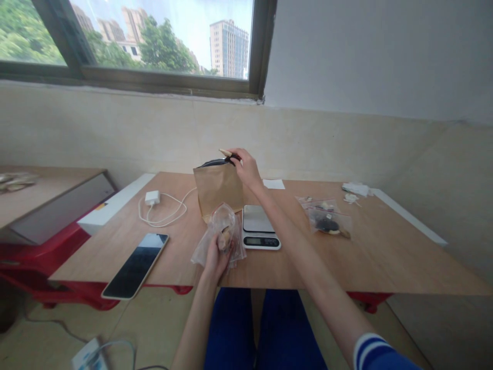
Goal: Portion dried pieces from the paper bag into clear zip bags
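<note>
My left hand is closed around a small clear zip bag with light-brown pieces in it. Under that hand, more clear plastic bags lie flat on the table. My right hand is raised at the mouth of a brown paper pouch, which stands upright with a dark inside. Between its fingers are a tan sliver and something black; their exact kind is not clear. A white kitchen scale with a grey plate sits just right of the bags, partly behind my right forearm.
A phone lies at the front left edge of the wooden table. Behind it are a white charger and cable. Filled zip bags and crumpled white plastic lie to the right. A red stool stands at left.
</note>
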{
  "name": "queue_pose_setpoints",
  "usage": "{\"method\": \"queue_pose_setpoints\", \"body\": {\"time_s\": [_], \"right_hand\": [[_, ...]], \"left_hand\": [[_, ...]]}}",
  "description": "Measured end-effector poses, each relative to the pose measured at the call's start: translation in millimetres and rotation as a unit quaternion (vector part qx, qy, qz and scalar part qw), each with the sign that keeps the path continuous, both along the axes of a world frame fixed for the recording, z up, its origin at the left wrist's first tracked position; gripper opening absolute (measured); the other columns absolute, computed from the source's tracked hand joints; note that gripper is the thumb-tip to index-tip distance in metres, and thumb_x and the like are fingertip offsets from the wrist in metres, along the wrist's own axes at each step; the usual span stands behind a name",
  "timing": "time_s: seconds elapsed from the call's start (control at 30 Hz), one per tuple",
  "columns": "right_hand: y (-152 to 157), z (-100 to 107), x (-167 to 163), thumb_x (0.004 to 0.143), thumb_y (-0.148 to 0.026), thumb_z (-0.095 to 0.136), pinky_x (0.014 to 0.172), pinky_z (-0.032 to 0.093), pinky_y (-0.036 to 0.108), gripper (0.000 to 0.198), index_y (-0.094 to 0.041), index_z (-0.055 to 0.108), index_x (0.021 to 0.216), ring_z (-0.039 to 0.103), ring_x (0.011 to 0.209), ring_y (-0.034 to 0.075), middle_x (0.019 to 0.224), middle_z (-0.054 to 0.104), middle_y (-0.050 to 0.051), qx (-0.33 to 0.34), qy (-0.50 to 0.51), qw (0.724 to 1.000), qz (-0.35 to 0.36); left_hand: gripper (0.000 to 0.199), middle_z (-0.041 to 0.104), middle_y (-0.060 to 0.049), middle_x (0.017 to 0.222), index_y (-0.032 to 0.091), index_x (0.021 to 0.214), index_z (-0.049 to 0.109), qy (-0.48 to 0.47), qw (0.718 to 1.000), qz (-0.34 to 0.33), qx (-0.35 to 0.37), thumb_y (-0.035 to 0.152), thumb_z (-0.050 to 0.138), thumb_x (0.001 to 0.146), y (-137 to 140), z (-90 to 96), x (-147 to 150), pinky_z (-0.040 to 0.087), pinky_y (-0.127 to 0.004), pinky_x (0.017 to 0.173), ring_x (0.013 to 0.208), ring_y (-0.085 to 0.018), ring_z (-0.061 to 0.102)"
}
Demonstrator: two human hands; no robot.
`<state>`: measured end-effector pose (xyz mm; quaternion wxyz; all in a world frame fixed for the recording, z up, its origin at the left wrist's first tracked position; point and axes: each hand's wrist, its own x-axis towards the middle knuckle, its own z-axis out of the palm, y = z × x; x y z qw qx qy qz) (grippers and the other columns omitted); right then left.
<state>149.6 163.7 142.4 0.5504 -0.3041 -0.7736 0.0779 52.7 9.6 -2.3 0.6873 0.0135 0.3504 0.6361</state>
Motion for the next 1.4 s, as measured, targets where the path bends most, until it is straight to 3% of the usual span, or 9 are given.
{"method": "queue_pose_setpoints", "body": {"time_s": [0.13, 0.27, 0.37, 0.47, 0.6, 0.83, 0.97, 1.2, 1.4], "right_hand": [[5.9, -21.6, 2.7, 0.083, -0.01, 0.041, 0.09, 0.043, 0.03, 0.027, -0.017, 0.062, 0.098, 0.058, 0.098, 0.017, 0.102, 0.065, 0.007, -0.037, -0.063, 0.997, 0.027], [4.7, -36.8, 4.9, 0.083, -0.011, 0.041, 0.089, 0.043, 0.031, 0.026, -0.015, 0.061, 0.098, 0.057, 0.098, 0.018, 0.102, 0.065, 0.008, -0.04, -0.062, 0.996, 0.042], [2.0, -27.6, 0.9, 0.085, -0.015, 0.042, 0.089, 0.043, 0.029, 0.022, -0.016, 0.058, 0.1, 0.056, 0.098, 0.018, 0.102, 0.063, 0.008, -0.021, -0.002, 1.0, 0.013], [5.2, -4.3, -7.4, 0.087, -0.017, 0.041, 0.089, 0.042, 0.029, 0.022, -0.016, 0.053, 0.105, 0.055, 0.101, 0.017, 0.105, 0.06, 0.009, 0.015, 0.048, 0.999, -0.015], [20.8, 18.7, -17.4, 0.088, -0.014, 0.038, 0.093, 0.04, 0.031, 0.023, -0.017, 0.05, 0.106, 0.052, 0.104, 0.018, 0.108, 0.057, 0.008, 0.034, 0.009, 0.999, -0.025], [37.4, 3.4, -16.2, 0.084, -0.009, 0.038, 0.084, 0.043, 0.032, 0.021, -0.015, 0.05, 0.099, 0.056, 0.092, 0.02, 0.1, 0.06, 0.01, -0.051, -0.093, 0.994, -0.039], [31.6, -0.7, -11.4, 0.085, -0.01, 0.037, 0.082, 0.043, 0.031, 0.024, -0.017, 0.051, 0.103, 0.056, 0.091, 0.019, 0.102, 0.061, 0.01, -0.042, -0.111, 0.993, -0.029], [26.3, 11.1, -2.8, 0.089, -0.013, 0.034, 0.077, 0.042, 0.026, 0.023, -0.014, 0.057, 0.096, 0.057, 0.082, 0.016, 0.092, 0.065, 0.007, -0.049, -0.197, 0.979, 0.012], [12.5, 6.8, 3.4, 0.089, -0.014, 0.033, 0.083, 0.041, 0.027, 0.025, -0.015, 0.055, 0.099, 0.056, 0.093, 0.017, 0.1, 0.063, 0.009, -0.022, -0.155, 0.988, 0.016]], "left_hand": [[0.023, 0.061, -0.002, 0.066, 0.013, 0.075, 0.06, 0.005, 1.0, -0.005, -0.001, 0.012, 0.039, 0.086, -1.2, 3.0, 0.0, 0.048, -0.02, 0.052, 0.055, -0.011, 0.055], [0.023, 0.06, -0.002, 0.064, 0.013, 0.074, 0.059, 0.003, 1.0, -0.003, -0.006, 0.013, 0.04, 0.085, -0.9, 3.3, 0.0, 0.048, -0.02, 0.052, 0.055, -0.011, 0.055], [0.022, 0.06, -0.001, 0.063, 0.014, 0.074, 0.059, 0.001, 1.0, 0.0, -0.004, 0.013, 0.04, 0.085, -1.1, 4.2, 0.4, 0.048, -0.02, 0.051, 0.054, -0.01, 0.055], [0.021, 0.061, -0.001, 0.065, 0.014, 0.075, 0.059, -0.001, 1.0, 0.003, -0.006, 0.012, 0.04, 0.084, -1.5, 5.5, 0.7, 0.048, -0.02, 0.051, 0.054, -0.01, 0.055], [0.022, 0.061, -0.002, 0.065, 0.013, 0.075, 0.059, 0.001, 1.0, 0.002, -0.017, 0.013, 0.039, 0.086, -1.4, 5.1, 0.3, 0.048, -0.02, 0.051, 0.055, -0.01, 0.055], [0.02, 0.06, -0.002, 0.065, 0.013, 0.076, 0.059, -0.016, 1.0, -0.005, -0.01, 0.011, 0.041, 0.084, -1.1, -0.2, -1.8, 0.049, -0.021, 0.053, 0.055, -0.01, 0.055], [0.019, 0.061, -0.002, 0.068, 0.014, 0.078, 0.06, -0.011, 1.0, 0.002, -0.001, 0.013, 0.042, 0.084, -0.5, -4.7, -2.0, 0.049, -0.021, 0.053, 0.056, -0.01, 0.056], [0.02, 0.061, -0.002, 0.068, 0.013, 0.075, 0.061, -0.017, 1.0, 0.005, 0.022, 0.012, 0.042, 0.083, 0.0, -9.2, -3.0, 0.049, -0.02, 0.053, 0.057, -0.01, 0.056], [0.021, 0.061, -0.002, 0.066, 0.014, 0.07, 0.06, -0.033, 0.999, 0.011, 0.008, 0.009, 0.043, 0.082, 0.3, -11.3, -5.7, 0.05, -0.02, 0.054, 0.056, -0.01, 0.056]]}}
